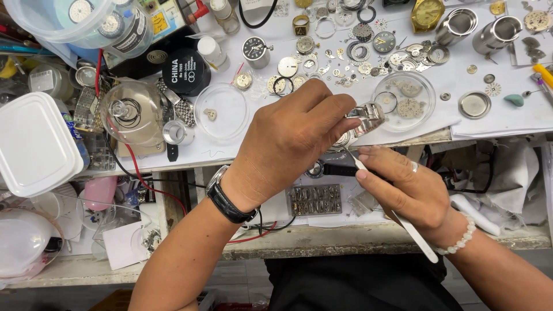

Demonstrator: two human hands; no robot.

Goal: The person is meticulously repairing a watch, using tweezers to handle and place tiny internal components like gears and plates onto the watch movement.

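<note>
Head view: at frame centre your left hand [288, 141] pinches the watch [362, 122] above the bench [322, 239]; your right hand [406, 187] grips tweezers [397, 216]. Keep the watch steady and the tips light.

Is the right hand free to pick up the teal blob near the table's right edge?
Probably not: the right hand holds tweezers, though nothing blocks the way to the teal blob.

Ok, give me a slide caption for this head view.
Left hand holds a metal watch while right hand works tweezers at it, above a parts-strewn bench.
</note>
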